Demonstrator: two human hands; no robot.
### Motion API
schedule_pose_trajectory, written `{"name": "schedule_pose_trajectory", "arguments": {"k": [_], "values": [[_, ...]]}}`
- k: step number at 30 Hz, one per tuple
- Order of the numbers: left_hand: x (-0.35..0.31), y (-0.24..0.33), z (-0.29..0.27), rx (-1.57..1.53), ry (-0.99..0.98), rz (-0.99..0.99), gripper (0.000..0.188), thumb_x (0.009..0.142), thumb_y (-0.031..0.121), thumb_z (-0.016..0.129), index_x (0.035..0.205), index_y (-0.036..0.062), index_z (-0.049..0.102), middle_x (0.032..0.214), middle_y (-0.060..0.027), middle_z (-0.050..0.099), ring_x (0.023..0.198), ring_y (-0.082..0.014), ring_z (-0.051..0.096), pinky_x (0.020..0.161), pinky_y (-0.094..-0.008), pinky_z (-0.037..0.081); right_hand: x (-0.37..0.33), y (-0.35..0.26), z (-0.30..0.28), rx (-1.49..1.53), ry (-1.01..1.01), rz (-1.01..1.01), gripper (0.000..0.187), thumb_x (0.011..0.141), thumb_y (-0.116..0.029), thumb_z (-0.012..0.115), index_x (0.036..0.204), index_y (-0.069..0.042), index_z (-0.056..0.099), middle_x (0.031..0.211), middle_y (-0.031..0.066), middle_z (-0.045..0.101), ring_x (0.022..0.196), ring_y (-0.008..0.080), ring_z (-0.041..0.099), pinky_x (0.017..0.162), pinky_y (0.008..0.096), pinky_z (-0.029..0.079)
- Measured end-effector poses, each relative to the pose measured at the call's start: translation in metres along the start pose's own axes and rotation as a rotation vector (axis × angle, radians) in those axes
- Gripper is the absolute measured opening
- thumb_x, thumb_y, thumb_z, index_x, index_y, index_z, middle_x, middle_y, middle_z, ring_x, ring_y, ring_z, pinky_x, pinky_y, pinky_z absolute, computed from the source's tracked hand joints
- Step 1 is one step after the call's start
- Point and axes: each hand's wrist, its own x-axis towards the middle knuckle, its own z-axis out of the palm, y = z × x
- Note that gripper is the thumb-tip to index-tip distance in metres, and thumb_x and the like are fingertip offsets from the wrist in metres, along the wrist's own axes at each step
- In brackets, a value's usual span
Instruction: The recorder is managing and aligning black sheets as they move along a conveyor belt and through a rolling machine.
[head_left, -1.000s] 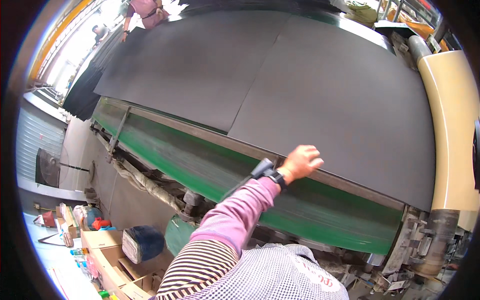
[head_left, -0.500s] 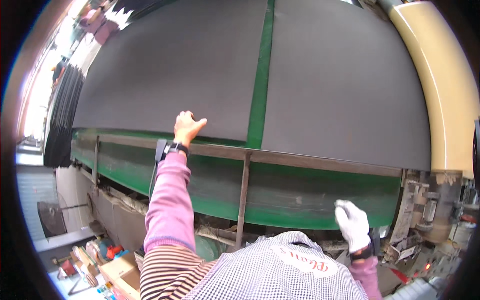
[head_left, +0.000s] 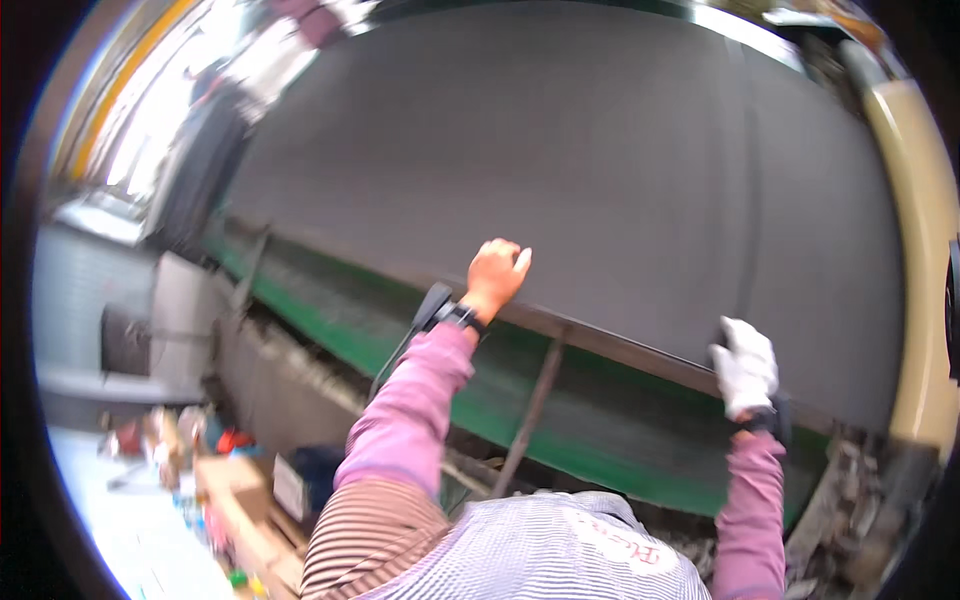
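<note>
A dark grey sheet (head_left: 520,150) covers most of the flat bed in front of me. A second grey sheet (head_left: 820,240) lies to its right; a dark seam line runs where the two meet or overlap. My left hand (head_left: 497,272), bare and with a black device strapped at the wrist, is over the first sheet's near edge, thumb apart from the bent fingers. My right hand (head_left: 747,365), in a white glove, is at the near edge beside the seam. Its fingers reach onto the sheet, thumb apart; blur hides how firmly they touch.
Below the bed's near rim runs a green belt (head_left: 600,420) with a metal upright (head_left: 530,415). A cream roller (head_left: 915,260) stands at the right. A dark stack of sheets (head_left: 205,150) is at the left. Cardboard boxes (head_left: 235,485) sit lower left.
The green gap between the two sheets has disappeared as the left sheet moved right. My left hand moved right in view; my right hand rose to the sheet edge. The view has shifted.
</note>
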Motion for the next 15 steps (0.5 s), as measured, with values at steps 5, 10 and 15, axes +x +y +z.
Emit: {"name": "schedule_pose_trajectory", "arguments": {"k": [5, 10, 15], "values": [[-0.002, -0.097, -0.040, 0.634, -0.152, 0.064, 0.032, 0.087, 0.024, 0.047, 0.068, 0.0068, 0.066, 0.072, -0.0120, 0.064, 0.076, -0.0271, 0.063, 0.071, -0.0404, 0.051, -0.010, 0.070, -0.019, -0.053, -0.071, 0.115, 0.045, 0.075, -0.021, 0.066, 0.118, -0.013, 0.057, 0.119, 0.0074, 0.057, 0.110, 0.0271, 0.052, 0.097, 0.0372, 0.040], [-0.028, -0.111, -0.026, 0.037, -0.170, 0.069, 0.020, 0.085, 0.023, 0.058, 0.079, 0.0042, 0.064, 0.085, -0.0116, 0.063, 0.084, -0.0297, 0.059, 0.075, -0.0398, 0.047, -0.029, 0.111, -0.001, -0.103, 0.022, 0.128, 0.041, 0.078, -0.021, 0.060, 0.118, -0.014, 0.056, 0.123, 0.0061, 0.055, 0.112, 0.0263, 0.051, 0.097, 0.0377, 0.041], [-0.027, -0.099, -0.016, 0.027, -0.350, 0.216, 0.018, 0.082, 0.023, 0.062, 0.086, 0.0074, 0.070, 0.104, -0.0131, 0.059, 0.104, -0.0300, 0.052, 0.091, -0.0395, 0.041, -0.047, 0.112, 0.000, -0.237, 0.224, 0.311, 0.029, 0.078, -0.018, 0.057, 0.107, -0.013, 0.061, 0.116, 0.0071, 0.057, 0.105, 0.0272, 0.054, 0.091, 0.0382, 0.045]]}}
